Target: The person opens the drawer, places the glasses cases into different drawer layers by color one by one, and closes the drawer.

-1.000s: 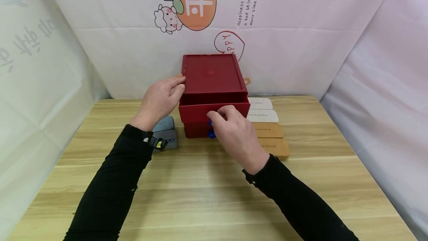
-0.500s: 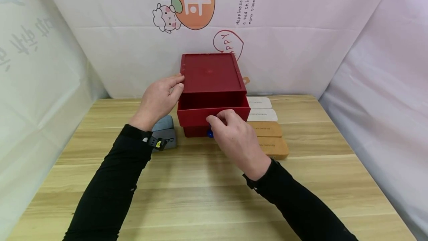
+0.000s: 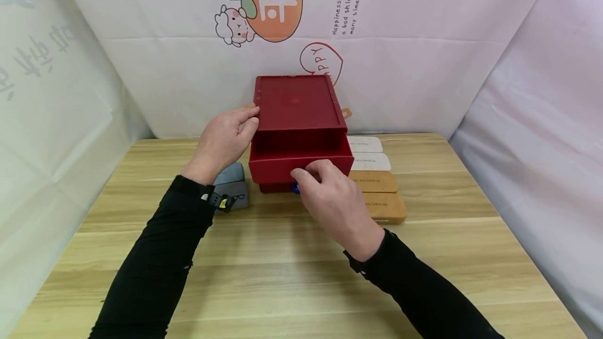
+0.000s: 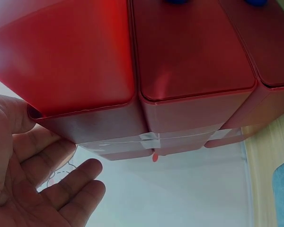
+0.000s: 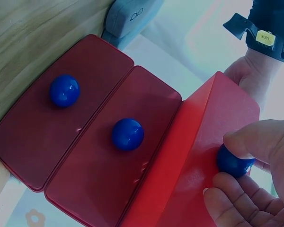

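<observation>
A red three-drawer cabinet stands against the backdrop, its top drawer pulled well out so the inside shows. My right hand pinches that drawer's round blue knob between thumb and fingers. Two more blue knobs show on the lower drawers in the right wrist view, both of which sit flush. At the cabinet's upper left side, my left hand rests with fingers extended. In the left wrist view its thumb and nearest fingers lie at the cabinet's side edge, the others spread away from it.
Beside the cabinet's left, partly behind my left wrist, are two blue-grey cases, the front one printed with glasses. Along the right side lie two white cases and two tan cases. All stand on a wooden table. White printed cloth encloses it.
My right hand has drawn the top drawer out toward me, widening the opening and covering more of the lower drawers. My left hand has stayed at the cabinet's side.
</observation>
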Demonstrator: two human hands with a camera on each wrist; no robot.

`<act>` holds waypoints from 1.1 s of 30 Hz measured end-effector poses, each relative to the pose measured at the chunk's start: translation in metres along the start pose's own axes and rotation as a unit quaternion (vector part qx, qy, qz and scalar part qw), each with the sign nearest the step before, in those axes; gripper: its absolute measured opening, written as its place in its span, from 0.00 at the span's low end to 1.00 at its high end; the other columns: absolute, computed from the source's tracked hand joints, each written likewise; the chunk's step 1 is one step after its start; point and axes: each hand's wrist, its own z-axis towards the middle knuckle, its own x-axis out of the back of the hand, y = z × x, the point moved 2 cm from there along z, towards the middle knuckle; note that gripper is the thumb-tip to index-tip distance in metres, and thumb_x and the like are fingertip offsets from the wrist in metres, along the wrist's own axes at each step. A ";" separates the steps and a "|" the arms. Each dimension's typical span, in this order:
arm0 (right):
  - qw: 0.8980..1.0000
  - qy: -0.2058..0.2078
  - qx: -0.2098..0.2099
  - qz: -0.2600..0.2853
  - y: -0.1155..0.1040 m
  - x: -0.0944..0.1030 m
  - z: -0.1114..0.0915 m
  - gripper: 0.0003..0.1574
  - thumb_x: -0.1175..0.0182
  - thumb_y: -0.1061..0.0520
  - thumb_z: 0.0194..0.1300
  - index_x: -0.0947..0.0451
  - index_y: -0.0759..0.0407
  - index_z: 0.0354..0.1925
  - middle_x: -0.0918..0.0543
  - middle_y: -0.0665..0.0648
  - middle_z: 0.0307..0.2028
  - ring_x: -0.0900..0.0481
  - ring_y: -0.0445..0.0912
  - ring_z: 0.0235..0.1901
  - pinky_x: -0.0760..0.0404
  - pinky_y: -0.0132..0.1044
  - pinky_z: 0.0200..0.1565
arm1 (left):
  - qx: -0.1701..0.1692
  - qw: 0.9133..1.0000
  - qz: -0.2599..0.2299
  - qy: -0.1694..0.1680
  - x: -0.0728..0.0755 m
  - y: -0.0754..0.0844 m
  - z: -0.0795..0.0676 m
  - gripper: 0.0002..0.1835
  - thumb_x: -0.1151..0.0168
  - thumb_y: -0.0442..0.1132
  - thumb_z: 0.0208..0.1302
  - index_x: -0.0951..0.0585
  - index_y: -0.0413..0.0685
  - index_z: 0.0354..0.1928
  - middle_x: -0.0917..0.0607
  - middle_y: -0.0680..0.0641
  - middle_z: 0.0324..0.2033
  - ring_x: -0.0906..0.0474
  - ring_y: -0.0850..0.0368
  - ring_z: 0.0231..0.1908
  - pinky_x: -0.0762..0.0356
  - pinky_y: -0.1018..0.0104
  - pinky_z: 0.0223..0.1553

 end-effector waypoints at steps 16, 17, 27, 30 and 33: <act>1.000 0.016 0.013 0.005 -0.008 0.007 -0.003 0.16 0.40 0.58 0.65 0.22 0.58 0.51 0.21 0.61 0.41 0.24 0.47 0.37 0.16 0.38 0.34 | 0.002 1.000 0.003 0.003 0.001 0.002 -0.001 0.28 0.58 0.54 0.74 0.28 0.48 0.68 0.28 0.48 0.67 0.35 0.54 0.67 0.32 0.53 0.65; 1.000 0.016 0.012 0.007 -0.008 0.007 -0.003 0.16 0.40 0.58 0.64 0.22 0.58 0.51 0.21 0.61 0.41 0.24 0.47 0.37 0.16 0.38 0.34 | 0.002 1.000 0.003 0.003 0.001 0.002 -0.001 0.29 0.58 0.54 0.74 0.28 0.48 0.68 0.28 0.48 0.67 0.35 0.54 0.67 0.32 0.53 0.65; 1.000 0.024 0.015 -0.001 -0.014 0.013 -0.006 0.16 0.40 0.58 0.62 0.21 0.56 0.49 0.20 0.60 0.40 0.23 0.47 0.36 0.15 0.39 0.35 | 0.000 1.000 0.007 0.004 -0.001 0.000 -0.001 0.28 0.59 0.54 0.74 0.28 0.48 0.68 0.28 0.48 0.67 0.35 0.54 0.67 0.31 0.54 0.64; 0.999 0.030 0.016 -0.004 -0.016 0.014 -0.007 0.15 0.39 0.58 0.61 0.20 0.56 0.48 0.20 0.60 0.39 0.23 0.47 0.35 0.15 0.38 0.34 | -0.001 1.000 0.008 0.006 0.000 0.001 -0.002 0.28 0.58 0.53 0.74 0.28 0.48 0.68 0.28 0.48 0.67 0.34 0.54 0.67 0.31 0.53 0.64; 0.999 0.032 0.017 -0.001 -0.017 0.015 -0.008 0.15 0.39 0.58 0.60 0.20 0.55 0.47 0.20 0.60 0.39 0.23 0.47 0.35 0.15 0.38 0.34 | -0.001 1.000 0.011 0.005 0.000 0.002 -0.002 0.28 0.59 0.54 0.74 0.28 0.48 0.68 0.27 0.48 0.67 0.34 0.53 0.66 0.31 0.53 0.64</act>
